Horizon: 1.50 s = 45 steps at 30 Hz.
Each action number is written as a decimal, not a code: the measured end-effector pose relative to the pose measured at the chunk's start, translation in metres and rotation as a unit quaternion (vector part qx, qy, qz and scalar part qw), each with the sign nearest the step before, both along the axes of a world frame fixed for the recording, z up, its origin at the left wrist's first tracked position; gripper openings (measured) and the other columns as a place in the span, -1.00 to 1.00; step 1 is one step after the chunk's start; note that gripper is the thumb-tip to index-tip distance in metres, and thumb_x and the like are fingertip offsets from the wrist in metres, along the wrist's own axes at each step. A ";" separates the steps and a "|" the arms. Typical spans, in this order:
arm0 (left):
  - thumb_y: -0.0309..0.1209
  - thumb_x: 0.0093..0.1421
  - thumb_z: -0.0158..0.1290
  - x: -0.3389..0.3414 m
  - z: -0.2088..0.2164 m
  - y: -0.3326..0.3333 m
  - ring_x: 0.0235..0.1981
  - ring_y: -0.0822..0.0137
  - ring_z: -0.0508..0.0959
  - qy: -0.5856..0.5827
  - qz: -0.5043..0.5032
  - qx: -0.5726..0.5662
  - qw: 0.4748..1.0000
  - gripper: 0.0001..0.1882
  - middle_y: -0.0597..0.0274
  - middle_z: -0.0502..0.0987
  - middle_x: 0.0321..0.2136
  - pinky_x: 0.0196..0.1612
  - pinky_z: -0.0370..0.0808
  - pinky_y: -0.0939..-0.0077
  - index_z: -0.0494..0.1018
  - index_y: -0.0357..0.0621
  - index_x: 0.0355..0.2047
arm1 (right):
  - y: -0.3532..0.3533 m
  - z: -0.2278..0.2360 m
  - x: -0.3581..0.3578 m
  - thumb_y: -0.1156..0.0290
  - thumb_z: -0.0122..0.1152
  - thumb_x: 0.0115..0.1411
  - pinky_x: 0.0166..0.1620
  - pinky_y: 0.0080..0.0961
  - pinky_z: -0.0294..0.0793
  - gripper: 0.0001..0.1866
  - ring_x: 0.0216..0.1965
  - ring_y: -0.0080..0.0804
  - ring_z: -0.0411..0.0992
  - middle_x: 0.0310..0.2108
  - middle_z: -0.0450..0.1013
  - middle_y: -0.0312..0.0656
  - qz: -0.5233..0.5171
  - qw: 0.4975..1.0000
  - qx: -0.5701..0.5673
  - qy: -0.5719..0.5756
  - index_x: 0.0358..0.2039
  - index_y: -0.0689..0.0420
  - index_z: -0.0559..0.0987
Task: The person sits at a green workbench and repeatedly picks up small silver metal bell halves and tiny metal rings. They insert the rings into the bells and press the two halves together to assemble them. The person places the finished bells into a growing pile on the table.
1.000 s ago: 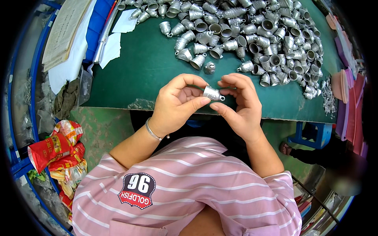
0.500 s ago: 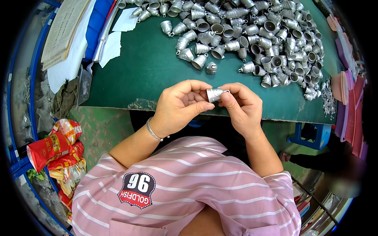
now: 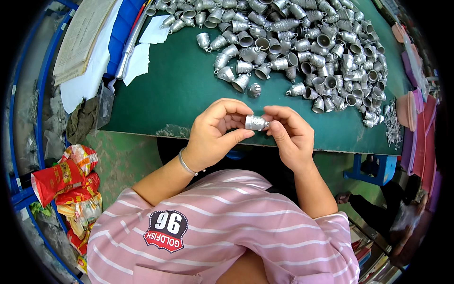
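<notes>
A small silver metal bell (image 3: 256, 123) lies sideways between my hands, just over the near edge of the green table. My left hand (image 3: 211, 127) grips its wide, open end between thumb and fingers. At the loop end, my right hand (image 3: 293, 136) has curled fingers and its thumb against the bell's ring; whether something small is pinched there too is hidden. A single bell (image 3: 254, 90) stands upright on the table just beyond my hands. Past it spreads a large heap of similar silver bells (image 3: 324, 61), lying at all angles.
Small metal bits (image 3: 392, 124) lie at the right end of the green table (image 3: 156, 106). White papers (image 3: 137, 64) and a blue bin (image 3: 116, 40) are at left. Red packets (image 3: 56, 180) sit lower left. A blue stool (image 3: 373, 169) and another person's leg (image 3: 369, 201) are at right.
The bell has turned slightly between my fingers, its ring end now tipped a little lower. My right index finger has lifted off a bit. At lower right, the other person has shifted.
</notes>
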<state>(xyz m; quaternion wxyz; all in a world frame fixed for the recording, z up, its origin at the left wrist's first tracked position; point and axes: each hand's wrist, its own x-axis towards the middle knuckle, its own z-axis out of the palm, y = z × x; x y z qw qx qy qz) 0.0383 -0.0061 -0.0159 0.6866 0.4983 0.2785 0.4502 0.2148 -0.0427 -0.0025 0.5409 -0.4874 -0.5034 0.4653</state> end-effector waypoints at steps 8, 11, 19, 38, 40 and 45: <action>-0.77 -0.02 0.13 -0.003 -0.002 -0.002 -0.12 0.34 0.49 -0.001 -0.010 -0.008 1.000 -0.57 0.11 0.45 -0.17 -0.06 0.49 0.48 0.33 -0.33 -0.11 | -0.002 -0.004 0.004 0.61 0.16 0.13 -0.28 -0.63 0.48 -0.85 -0.35 -0.48 0.49 -0.38 0.48 -0.13 0.042 0.998 0.005 0.054 -0.26 0.34 0.53; -0.77 -0.03 0.14 -0.004 -0.006 -0.001 -0.15 0.34 0.50 -0.003 -0.011 0.018 1.000 -0.58 0.10 0.46 -0.19 -0.07 0.49 0.48 0.35 -0.32 -0.13 | -0.001 -0.005 0.002 0.65 0.19 0.09 -0.23 -0.59 0.49 -0.81 -0.31 -0.47 0.48 -0.34 0.49 -0.11 0.053 0.996 0.030 0.063 -0.24 0.34 0.52; -0.58 -0.10 0.27 0.001 0.005 -0.002 -0.31 0.36 0.53 0.122 0.091 0.216 0.964 -0.58 0.23 0.56 -0.35 -0.24 0.47 0.54 0.44 -0.19 -0.18 | 0.007 -0.005 0.006 0.72 0.22 -0.03 -0.20 -0.52 0.47 -0.77 -0.25 -0.36 0.46 -0.26 0.47 -0.07 0.092 0.986 0.134 -0.037 -0.30 0.29 0.50; -0.56 0.16 0.00 -0.019 0.016 0.013 -0.51 0.52 0.41 -0.113 -0.009 -0.271 0.956 -0.82 0.26 0.43 -0.40 -0.49 0.37 0.68 0.36 -0.25 -0.20 | 0.048 0.012 -0.005 0.62 0.27 -0.06 -0.31 -0.43 0.39 -0.68 -0.33 -0.20 0.39 -0.37 0.39 -0.11 -0.057 0.907 0.187 -0.373 -0.23 0.18 0.52; -0.58 0.12 0.07 -0.017 0.017 0.013 -0.54 0.62 0.37 -0.052 0.002 -0.225 0.973 -0.80 0.34 0.42 -0.43 -0.53 0.32 0.76 0.38 -0.22 -0.22 | 0.054 0.005 -0.002 0.61 0.27 -0.03 -0.30 -0.46 0.42 -0.69 -0.33 -0.30 0.42 -0.35 0.39 -0.16 -0.009 0.878 0.192 -0.438 -0.22 0.18 0.51; -0.58 0.11 0.10 -0.013 0.018 0.012 -0.51 0.64 0.36 0.070 0.043 -0.102 0.991 -0.65 0.33 0.44 -0.38 -0.52 0.31 0.79 0.36 -0.24 -0.07 | 0.036 0.009 -0.008 0.68 0.25 -0.01 -0.23 -0.59 0.46 -0.69 -0.32 -0.45 0.46 -0.32 0.44 -0.18 0.022 0.995 0.006 -0.101 -0.20 0.23 0.50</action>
